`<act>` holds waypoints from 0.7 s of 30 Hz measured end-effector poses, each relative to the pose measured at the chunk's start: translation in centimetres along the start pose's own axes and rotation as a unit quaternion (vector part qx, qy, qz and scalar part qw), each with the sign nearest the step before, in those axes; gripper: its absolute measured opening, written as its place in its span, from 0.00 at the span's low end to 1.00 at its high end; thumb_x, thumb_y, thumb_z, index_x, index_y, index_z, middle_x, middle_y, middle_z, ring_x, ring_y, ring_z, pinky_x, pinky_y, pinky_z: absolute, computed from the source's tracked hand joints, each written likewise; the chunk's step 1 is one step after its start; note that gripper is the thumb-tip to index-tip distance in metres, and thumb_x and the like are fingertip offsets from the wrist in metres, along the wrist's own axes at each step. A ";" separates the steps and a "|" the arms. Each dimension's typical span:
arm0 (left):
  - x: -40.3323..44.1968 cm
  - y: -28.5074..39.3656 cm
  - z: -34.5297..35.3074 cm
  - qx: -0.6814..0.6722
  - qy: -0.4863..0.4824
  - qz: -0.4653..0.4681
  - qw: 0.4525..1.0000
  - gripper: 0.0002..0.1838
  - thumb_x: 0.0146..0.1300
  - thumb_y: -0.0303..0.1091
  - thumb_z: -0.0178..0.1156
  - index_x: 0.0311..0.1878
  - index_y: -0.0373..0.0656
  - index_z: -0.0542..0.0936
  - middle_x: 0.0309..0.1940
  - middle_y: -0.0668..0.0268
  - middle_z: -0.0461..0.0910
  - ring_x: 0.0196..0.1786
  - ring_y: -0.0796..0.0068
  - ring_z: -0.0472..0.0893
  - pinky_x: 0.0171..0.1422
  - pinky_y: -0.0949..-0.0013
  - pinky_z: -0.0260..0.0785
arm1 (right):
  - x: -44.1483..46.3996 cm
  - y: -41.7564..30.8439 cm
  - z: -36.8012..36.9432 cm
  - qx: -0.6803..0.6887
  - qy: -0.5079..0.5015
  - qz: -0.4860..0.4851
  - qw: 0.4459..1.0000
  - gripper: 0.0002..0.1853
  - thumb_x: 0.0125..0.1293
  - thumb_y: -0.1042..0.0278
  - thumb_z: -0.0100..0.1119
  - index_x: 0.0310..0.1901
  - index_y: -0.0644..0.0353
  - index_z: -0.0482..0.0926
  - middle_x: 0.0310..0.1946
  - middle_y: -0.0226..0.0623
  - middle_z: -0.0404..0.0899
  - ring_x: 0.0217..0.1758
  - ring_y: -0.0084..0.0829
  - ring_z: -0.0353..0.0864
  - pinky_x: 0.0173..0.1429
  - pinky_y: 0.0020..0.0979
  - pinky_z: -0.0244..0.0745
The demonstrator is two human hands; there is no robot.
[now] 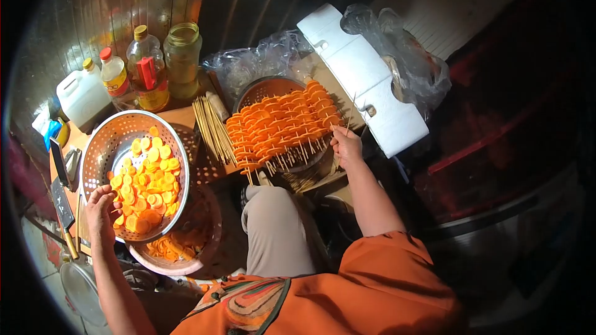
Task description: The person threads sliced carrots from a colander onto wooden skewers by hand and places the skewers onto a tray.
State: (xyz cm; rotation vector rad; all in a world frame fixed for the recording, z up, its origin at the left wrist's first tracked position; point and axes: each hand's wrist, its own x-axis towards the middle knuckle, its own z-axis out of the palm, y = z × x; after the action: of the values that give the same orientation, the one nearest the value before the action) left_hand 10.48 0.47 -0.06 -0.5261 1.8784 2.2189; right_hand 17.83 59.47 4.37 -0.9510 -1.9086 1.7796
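Orange carrot slices [149, 180] lie in a perforated metal colander [93, 149] on the left. At its lower left rim is my left hand [102, 208], its fingers curled close together; what they hold, if anything, is too small to name. A layered pile of skewered carrot slices [279, 124] rests over another colander [251, 93] in the middle. My right hand [346, 146] is closed on a thin skewer at the right end of the pile. Bare wooden skewers [213, 130] lie in a bundle between the two colanders.
Several bottles and a glass jar [182, 56] stand behind the left colander, beside a white jug [84, 96]. A cleaver [61, 208] lies at the left edge. White foam [366, 74] and plastic bags are at the right. A basin [208, 242] with peelings sits below.
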 end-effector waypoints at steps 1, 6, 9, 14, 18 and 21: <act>-0.1 0.2 0.3 0.004 0.001 -0.002 1.000 0.09 0.60 0.30 0.54 0.44 0.46 0.74 0.32 0.73 0.77 0.26 0.84 0.76 0.28 0.80 0.70 | 0.4 0.1 -0.1 -0.023 0.011 0.001 1.000 0.13 0.66 0.69 0.53 0.50 0.63 0.76 0.20 0.27 0.70 0.14 0.15 0.60 0.16 0.18 0.52; 0.1 0.2 1.0 0.004 -0.007 -0.010 1.000 0.08 0.60 0.28 0.52 0.44 0.45 0.74 0.32 0.72 0.77 0.25 0.84 0.75 0.29 0.80 0.70 | 2.3 1.3 -0.5 -0.123 0.015 0.000 0.992 0.12 0.66 0.70 0.53 0.48 0.63 0.77 0.20 0.28 0.72 0.14 0.16 0.61 0.17 0.19 0.55; 0.5 0.0 1.2 0.005 -0.021 -0.015 1.000 0.08 0.60 0.28 0.52 0.43 0.45 0.73 0.32 0.72 0.77 0.26 0.84 0.75 0.28 0.80 0.70 | 2.7 1.6 -0.8 -0.160 0.008 0.011 0.987 0.11 0.66 0.70 0.53 0.48 0.63 0.77 0.20 0.29 0.72 0.13 0.16 0.61 0.17 0.19 0.56; 0.5 0.4 1.8 0.020 -0.024 -0.019 0.999 0.08 0.60 0.28 0.52 0.43 0.45 0.73 0.31 0.72 0.76 0.26 0.84 0.75 0.28 0.80 0.69 | 2.5 1.4 -0.5 -0.187 0.013 0.030 0.982 0.11 0.65 0.69 0.54 0.47 0.63 0.77 0.21 0.29 0.73 0.13 0.17 0.61 0.16 0.20 0.57; 0.6 0.8 2.1 0.025 -0.021 -0.016 0.999 0.08 0.59 0.28 0.54 0.43 0.45 0.74 0.31 0.72 0.76 0.26 0.84 0.75 0.28 0.80 0.69 | 2.2 0.9 -0.6 -0.223 0.053 0.060 0.971 0.12 0.64 0.67 0.56 0.47 0.61 0.78 0.27 0.34 0.79 0.14 0.19 0.66 0.18 0.22 0.62; 1.1 0.4 1.5 0.017 -0.004 -0.016 1.000 0.08 0.58 0.29 0.57 0.42 0.47 0.75 0.30 0.73 0.77 0.25 0.83 0.75 0.29 0.79 0.70 | 1.4 1.1 -0.9 -0.283 0.119 -0.020 0.952 0.12 0.58 0.64 0.60 0.39 0.63 0.81 0.29 0.36 0.81 0.20 0.25 0.78 0.22 0.28 0.76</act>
State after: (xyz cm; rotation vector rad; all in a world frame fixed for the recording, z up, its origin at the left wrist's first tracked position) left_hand 9.05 1.80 0.11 -0.5355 1.8868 2.1617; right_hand 17.63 61.06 3.14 -1.2293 -2.2918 1.0360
